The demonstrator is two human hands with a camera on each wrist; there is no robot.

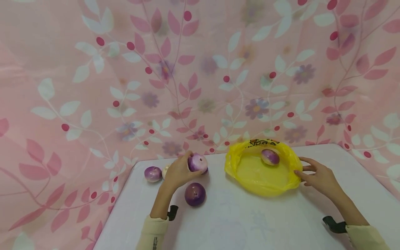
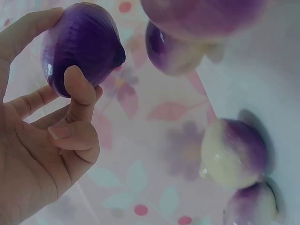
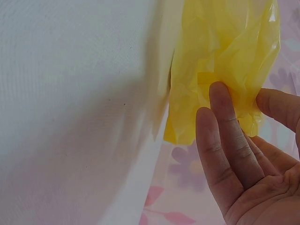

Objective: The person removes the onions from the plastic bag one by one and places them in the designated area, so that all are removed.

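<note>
My left hand (image 1: pixel 179 172) grips a purple-and-white onion (image 1: pixel 198 163) between thumb and fingers, over the left part of the table. Its dark purple side and pointed tip show in the left wrist view, where the held onion (image 2: pixel 84 49) sits at the fingertips. A darker purple onion (image 1: pixel 195 194) lies just in front of that hand. At the right, my right hand (image 1: pixel 322 177) pinches the rim of a yellow plastic bag (image 1: pixel 231 166), which stands spread open. Inside the bag lies one onion (image 1: pixel 270 157). The right wrist view shows thumb and fingers against the yellow plastic (image 3: pixel 229 42).
Another purple-and-white onion (image 1: pixel 153 173) rests at the table's back left, beside a pale one (image 1: pixel 165 172) partly hidden by my left hand. The white-covered table (image 1: pixel 237 222) meets a pink floral curtain (image 1: pixel 200 69) behind it.
</note>
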